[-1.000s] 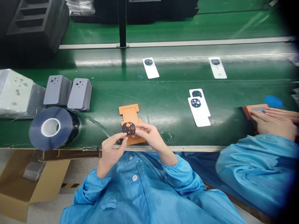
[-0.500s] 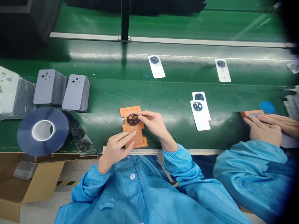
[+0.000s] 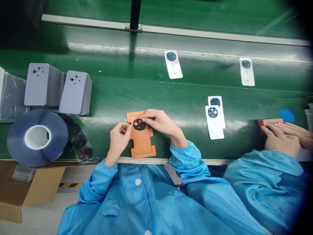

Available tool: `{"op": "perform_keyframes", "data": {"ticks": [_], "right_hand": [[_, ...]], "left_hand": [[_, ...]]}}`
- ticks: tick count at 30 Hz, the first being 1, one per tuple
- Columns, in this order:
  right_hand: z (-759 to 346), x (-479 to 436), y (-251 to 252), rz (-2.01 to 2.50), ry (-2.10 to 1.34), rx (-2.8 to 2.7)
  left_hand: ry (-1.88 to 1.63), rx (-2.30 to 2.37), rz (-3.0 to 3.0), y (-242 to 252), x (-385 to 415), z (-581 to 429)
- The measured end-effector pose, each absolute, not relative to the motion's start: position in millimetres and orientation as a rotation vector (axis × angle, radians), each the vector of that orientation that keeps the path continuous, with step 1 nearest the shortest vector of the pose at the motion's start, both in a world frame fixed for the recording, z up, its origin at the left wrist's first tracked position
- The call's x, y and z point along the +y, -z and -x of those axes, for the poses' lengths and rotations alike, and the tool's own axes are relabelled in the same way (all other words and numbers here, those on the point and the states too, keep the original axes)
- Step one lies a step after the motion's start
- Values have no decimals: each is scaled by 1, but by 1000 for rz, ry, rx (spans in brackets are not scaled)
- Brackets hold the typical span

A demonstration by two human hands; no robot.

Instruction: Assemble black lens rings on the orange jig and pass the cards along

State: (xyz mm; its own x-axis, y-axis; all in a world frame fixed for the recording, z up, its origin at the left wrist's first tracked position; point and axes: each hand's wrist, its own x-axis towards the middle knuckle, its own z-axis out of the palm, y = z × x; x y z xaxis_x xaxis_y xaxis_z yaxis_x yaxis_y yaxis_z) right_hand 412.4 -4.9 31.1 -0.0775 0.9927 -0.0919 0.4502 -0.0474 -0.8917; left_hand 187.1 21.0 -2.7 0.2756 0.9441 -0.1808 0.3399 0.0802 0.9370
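An orange jig [image 3: 141, 142] lies on the green belt [image 3: 117, 94] near its front edge. On the jig's upper part sits a dark round piece with several holes [image 3: 139, 124]. My right hand [image 3: 158, 122] pinches the piece's right edge with bent fingers. My left hand [image 3: 119, 137] is curled at the piece's left edge, fingertips touching it and the jig. Both sleeves are blue.
A big roll of blue film [image 3: 36, 137] stands at the left, with dark round pieces [image 3: 79, 142] trailing beside it. Two stacks of grey cards [image 3: 73, 93] lie behind. White cards with dark discs [image 3: 214, 117] rest on the belt. A co-worker's hands [image 3: 283, 137] press an orange jig at right.
The round piece went from held above the jig's lower end down onto the jig's upper part. My left hand moved up to its left edge. The view shifted a little.
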Motion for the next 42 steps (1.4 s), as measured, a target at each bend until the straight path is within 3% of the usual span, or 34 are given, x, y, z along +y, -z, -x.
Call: {"op": "perform_keyframes", "data": {"ticks": [12, 42], "right_hand": [[-415, -2, -24, 1579, -986, -1733], [-412, 11, -16, 1838, -831, -1499]], "left_hand": [[-599, 1304, -1368, 2, 36, -197], [-582, 1333, -1405, -1, 37, -202]]}}
